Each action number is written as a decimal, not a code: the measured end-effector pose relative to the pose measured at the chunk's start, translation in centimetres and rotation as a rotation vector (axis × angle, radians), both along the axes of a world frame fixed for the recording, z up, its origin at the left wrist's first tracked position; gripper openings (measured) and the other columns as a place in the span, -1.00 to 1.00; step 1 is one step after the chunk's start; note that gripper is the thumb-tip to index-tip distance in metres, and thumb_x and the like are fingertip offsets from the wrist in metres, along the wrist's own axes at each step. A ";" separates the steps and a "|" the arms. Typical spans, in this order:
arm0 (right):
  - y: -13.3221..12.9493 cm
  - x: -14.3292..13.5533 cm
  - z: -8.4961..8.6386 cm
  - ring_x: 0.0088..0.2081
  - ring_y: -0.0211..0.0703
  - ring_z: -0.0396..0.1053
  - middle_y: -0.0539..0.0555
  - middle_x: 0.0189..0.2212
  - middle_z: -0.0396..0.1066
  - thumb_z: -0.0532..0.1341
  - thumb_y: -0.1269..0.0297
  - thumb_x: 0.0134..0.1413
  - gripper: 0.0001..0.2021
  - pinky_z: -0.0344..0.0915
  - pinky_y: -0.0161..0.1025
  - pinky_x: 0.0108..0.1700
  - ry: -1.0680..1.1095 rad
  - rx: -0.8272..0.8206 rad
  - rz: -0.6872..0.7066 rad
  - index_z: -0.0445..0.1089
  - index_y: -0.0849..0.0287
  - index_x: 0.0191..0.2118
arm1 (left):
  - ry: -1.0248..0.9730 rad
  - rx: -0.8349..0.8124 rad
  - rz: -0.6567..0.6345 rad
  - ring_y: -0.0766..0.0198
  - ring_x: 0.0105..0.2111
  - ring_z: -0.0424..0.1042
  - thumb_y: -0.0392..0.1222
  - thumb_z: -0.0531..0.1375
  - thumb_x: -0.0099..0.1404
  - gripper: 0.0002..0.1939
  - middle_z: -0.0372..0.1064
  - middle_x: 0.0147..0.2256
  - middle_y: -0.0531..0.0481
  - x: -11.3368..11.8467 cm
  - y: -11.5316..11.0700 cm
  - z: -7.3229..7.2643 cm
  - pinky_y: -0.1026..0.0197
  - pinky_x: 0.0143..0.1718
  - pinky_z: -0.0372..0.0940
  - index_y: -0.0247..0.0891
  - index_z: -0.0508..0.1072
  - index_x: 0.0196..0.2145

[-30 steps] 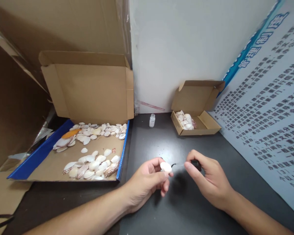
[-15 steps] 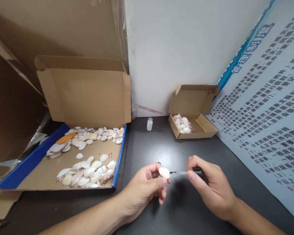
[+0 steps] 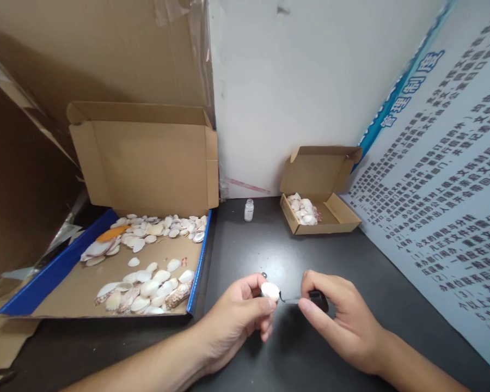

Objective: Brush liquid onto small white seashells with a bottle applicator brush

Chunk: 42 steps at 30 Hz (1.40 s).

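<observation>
My left hand pinches a small white seashell between thumb and fingers, its edge facing right. In my right hand is a small brush with a thick black handle, a thin pale stem and a dark tip. The tip looks bent and touches the shell's right edge. Fingers and thumb close round the handle, hiding part of it. Beyond the hands, a small clear bottle with a white label stands upright, its neck uncovered.
At left, a blue-edged cardboard box lies open, holding many seashells in two groups. A smaller open box with shells sits at back right. A printed board leans along the right side of the black table.
My right hand has shifted slightly left, and the brush tip now bends against the shell. The shell is tilted a little differently in my left hand. The camera view has moved slightly.
</observation>
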State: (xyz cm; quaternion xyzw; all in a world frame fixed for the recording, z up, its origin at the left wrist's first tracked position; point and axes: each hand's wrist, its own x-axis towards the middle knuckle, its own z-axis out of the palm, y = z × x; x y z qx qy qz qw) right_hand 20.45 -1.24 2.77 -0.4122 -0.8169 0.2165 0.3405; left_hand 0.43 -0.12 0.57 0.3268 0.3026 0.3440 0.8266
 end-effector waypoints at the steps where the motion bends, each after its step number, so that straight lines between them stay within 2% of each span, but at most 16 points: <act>1: -0.1 0.0 -0.1 -0.58 -0.31 0.11 -0.12 -0.60 0.11 0.09 0.25 0.28 -0.76 0.06 -0.32 -0.49 0.015 -0.005 -0.005 0.13 0.10 -0.44 | 0.000 0.000 0.003 0.47 -0.61 0.15 -0.17 0.40 0.08 -0.69 0.19 -0.58 0.16 0.0 0.0 0.0 0.33 -0.54 0.15 -0.30 0.31 -0.41; 4: -0.1 0.1 -0.1 -0.58 -0.30 0.08 -0.12 -0.60 0.06 0.05 0.22 0.31 -0.75 0.06 -0.31 -0.49 0.069 -0.049 -0.028 0.11 0.09 -0.43 | -0.006 -0.003 0.004 0.48 -0.62 0.11 -0.18 0.40 0.08 -0.69 0.16 -0.57 0.17 0.1 0.0 0.1 0.33 -0.55 0.14 -0.29 0.31 -0.42; 7: 0.2 0.2 0.1 -0.57 -0.30 0.09 -0.13 -0.60 0.06 0.05 0.19 0.32 -0.74 0.06 -0.31 -0.49 0.018 -0.099 -0.090 0.12 0.09 -0.43 | -0.014 -0.006 0.001 0.48 -0.63 0.10 -0.20 0.39 0.09 -0.70 0.15 -0.57 0.17 0.0 0.0 0.2 0.32 -0.55 0.13 -0.27 0.29 -0.42; 11: 0.6 0.2 0.3 -0.57 -0.31 0.12 -0.13 -0.60 0.09 0.06 0.19 0.33 -0.73 0.06 -0.32 -0.48 -0.016 -0.076 -0.181 0.13 0.10 -0.43 | -0.018 -0.006 0.013 0.49 -0.63 0.10 -0.20 0.39 0.10 -0.69 0.15 -0.56 0.18 0.1 -0.1 0.1 0.32 -0.56 0.10 -0.27 0.29 -0.41; 16: 0.3 0.0 0.1 -0.56 -0.31 0.13 -0.12 -0.59 0.13 0.07 0.18 0.31 -0.75 0.08 -0.33 -0.48 0.014 -0.079 -0.046 0.14 0.10 -0.42 | -0.027 -0.010 0.004 0.50 -0.63 0.09 -0.20 0.37 0.13 -0.71 0.15 -0.55 0.19 0.1 0.0 0.0 0.33 -0.56 0.10 -0.28 0.29 -0.38; 22: 0.6 0.0 0.2 -0.57 -0.31 0.10 -0.13 -0.60 0.10 0.07 0.20 0.31 -0.75 0.06 -0.32 -0.49 -0.010 -0.089 -0.159 0.14 0.10 -0.42 | -0.020 0.006 -0.003 0.51 -0.61 0.11 -0.22 0.37 0.13 -0.72 0.17 -0.52 0.18 -0.1 0.0 0.1 0.33 -0.55 0.10 -0.28 0.31 -0.37; 30: 0.3 0.1 -0.3 -0.55 -0.28 0.11 -0.12 -0.58 0.10 0.05 0.21 0.31 -0.77 0.08 -0.31 -0.49 0.087 -0.102 -0.045 0.12 0.09 -0.41 | -0.019 0.021 -0.041 0.52 -0.62 0.12 -0.21 0.37 0.14 -0.72 0.17 -0.54 0.19 -0.1 0.0 -0.1 0.33 -0.55 0.12 -0.28 0.29 -0.40; 36: 0.6 -0.1 -0.1 -0.58 -0.31 0.08 -0.14 -0.61 0.08 0.10 0.26 0.28 -0.77 0.06 -0.33 -0.51 0.044 -0.057 -0.178 0.13 0.09 -0.42 | -0.015 0.003 -0.046 0.51 -0.62 0.13 -0.31 0.31 0.14 -0.79 0.19 -0.54 0.19 0.0 0.2 0.0 0.32 -0.55 0.13 -0.27 0.29 -0.40; 42: 0.2 0.2 -0.4 -0.57 -0.31 0.08 -0.12 -0.59 0.10 0.08 0.23 0.30 -0.77 0.07 -0.32 -0.50 0.081 -0.094 -0.007 0.15 0.10 -0.41 | -0.021 -0.009 -0.062 0.49 -0.61 0.13 -0.35 0.27 0.12 -0.83 0.16 -0.58 0.19 -0.2 0.1 0.2 0.33 -0.54 0.14 -0.27 0.29 -0.42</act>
